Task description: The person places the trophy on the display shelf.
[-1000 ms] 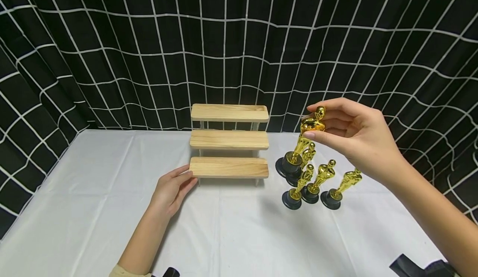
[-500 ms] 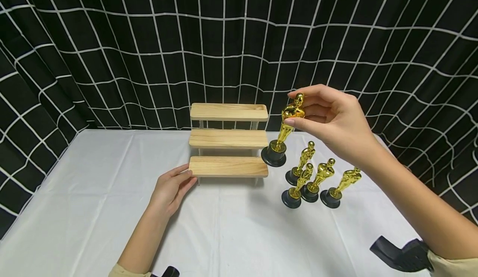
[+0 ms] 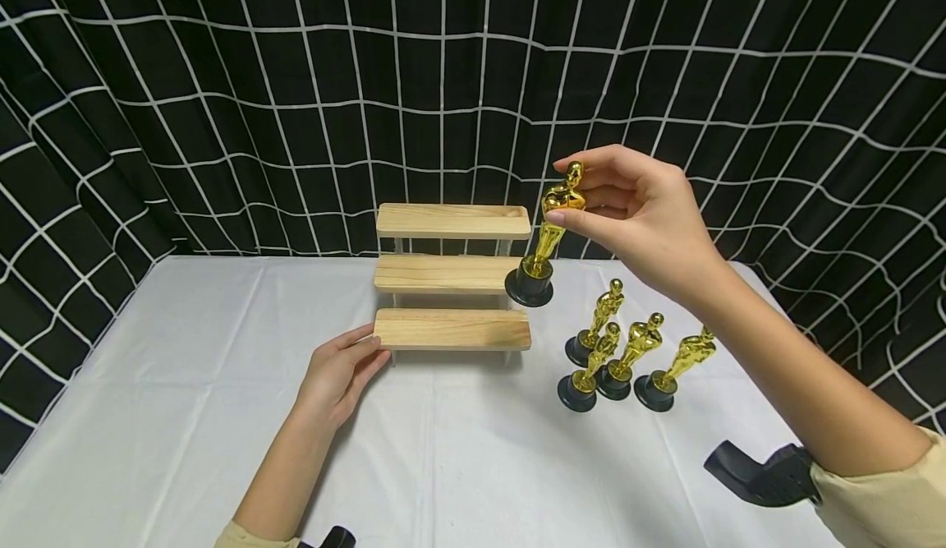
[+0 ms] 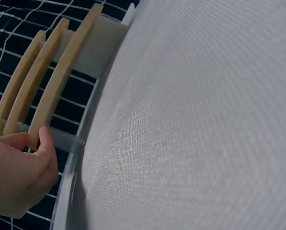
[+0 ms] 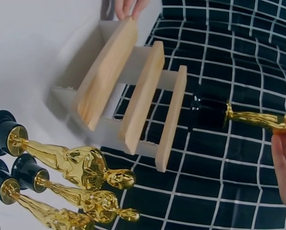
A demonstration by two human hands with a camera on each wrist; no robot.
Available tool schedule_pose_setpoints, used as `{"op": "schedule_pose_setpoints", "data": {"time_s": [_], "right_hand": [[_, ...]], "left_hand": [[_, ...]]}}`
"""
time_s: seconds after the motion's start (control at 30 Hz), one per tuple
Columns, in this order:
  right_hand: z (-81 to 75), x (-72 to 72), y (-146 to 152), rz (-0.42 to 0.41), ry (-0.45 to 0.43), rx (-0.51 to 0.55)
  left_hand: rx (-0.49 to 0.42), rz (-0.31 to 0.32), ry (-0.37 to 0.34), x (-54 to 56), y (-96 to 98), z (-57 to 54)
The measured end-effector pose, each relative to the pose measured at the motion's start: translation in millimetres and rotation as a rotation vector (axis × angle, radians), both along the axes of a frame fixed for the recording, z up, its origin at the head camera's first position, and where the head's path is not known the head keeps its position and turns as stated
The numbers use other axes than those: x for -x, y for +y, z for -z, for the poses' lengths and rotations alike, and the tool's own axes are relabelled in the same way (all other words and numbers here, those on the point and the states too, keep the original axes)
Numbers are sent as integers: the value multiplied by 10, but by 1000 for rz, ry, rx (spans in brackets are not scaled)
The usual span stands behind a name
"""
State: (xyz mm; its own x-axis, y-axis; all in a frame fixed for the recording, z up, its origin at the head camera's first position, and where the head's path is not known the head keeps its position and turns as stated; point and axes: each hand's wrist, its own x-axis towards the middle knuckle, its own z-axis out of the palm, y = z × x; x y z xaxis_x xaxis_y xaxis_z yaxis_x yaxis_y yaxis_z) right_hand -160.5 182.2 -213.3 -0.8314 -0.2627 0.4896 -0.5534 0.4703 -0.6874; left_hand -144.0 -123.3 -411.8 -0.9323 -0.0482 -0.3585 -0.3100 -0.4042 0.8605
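A three-tier wooden display stand (image 3: pixel 452 330) with clear side supports stands near the table's back edge. My left hand (image 3: pixel 336 375) pinches the left end of its lowest board; the left wrist view shows the thumb and a fingertip of that hand (image 4: pixel 23 172) on either side of the board. Raised in the air, my right hand (image 3: pixel 636 203) holds a gold statuette trophy (image 3: pixel 548 240) by its upper body. The trophy's black round base hangs in front of the right end of the middle board in the head view. In the right wrist view, this base (image 5: pixel 210 112) is apart from the top board.
Several more gold statuettes (image 3: pixel 639 347) on black bases stand close together right of the stand, below my right forearm. White cloth (image 3: pixel 473 466) covers the table. A black curtain with white grid lines (image 3: pixel 458 80) hangs behind and along the sides.
My right hand has carried the trophy leftward and up, from above the group of statuettes to beside the stand's right end. My left hand keeps its place on the lowest board.
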Motion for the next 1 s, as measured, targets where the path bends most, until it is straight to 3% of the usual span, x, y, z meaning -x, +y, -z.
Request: {"op": "schedule_pose_setpoints", "data": {"time_s": [1.0], "right_hand": [[-140, 363, -233, 30, 18, 16]], "left_hand": [[20, -7, -4, 4, 3, -3]]}}
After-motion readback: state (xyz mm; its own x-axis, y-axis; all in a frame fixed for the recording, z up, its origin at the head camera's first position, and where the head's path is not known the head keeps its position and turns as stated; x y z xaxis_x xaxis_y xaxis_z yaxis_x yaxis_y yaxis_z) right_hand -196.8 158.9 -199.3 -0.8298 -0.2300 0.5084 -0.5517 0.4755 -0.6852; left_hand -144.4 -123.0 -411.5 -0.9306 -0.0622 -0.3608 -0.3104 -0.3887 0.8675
